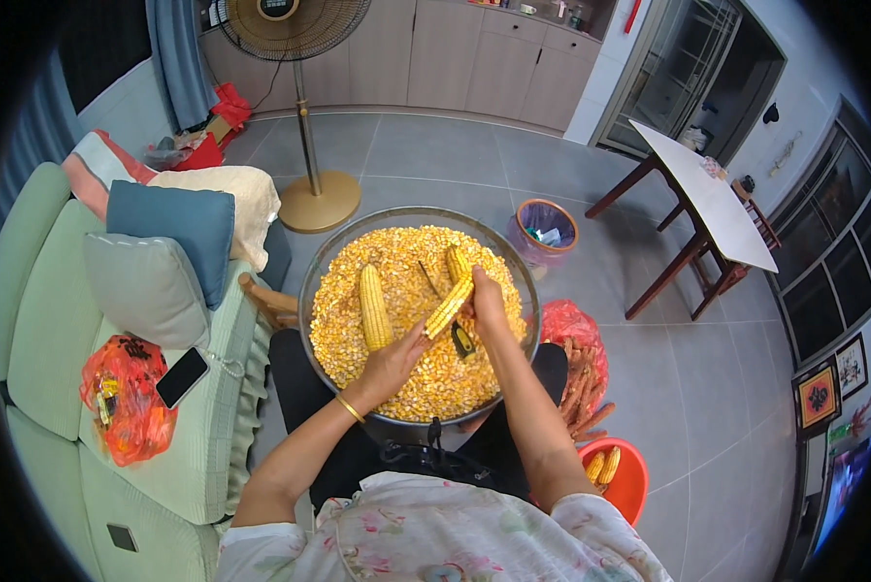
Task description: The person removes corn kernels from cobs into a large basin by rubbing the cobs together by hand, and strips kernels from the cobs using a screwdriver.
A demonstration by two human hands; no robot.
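A partly stripped corn cob is held at a slant over a wide metal basin. My left hand, with a gold bangle at its wrist, grips the cob's lower end. Around its upper end closes my right hand. Loose corn kernels fill much of the basin. A whole corn cob lies on them to the left, and another corn cob rests just beyond the held one. Under the held cob lies what looks like a screwdriver, with a black and yellow handle; its middle is hidden.
Right of the basin lie a red plastic bag with bare cobs, an orange-red bucket with corn cobs, and a lined waste bin. A pedestal fan stands ahead. The green sofa at left holds a phone.
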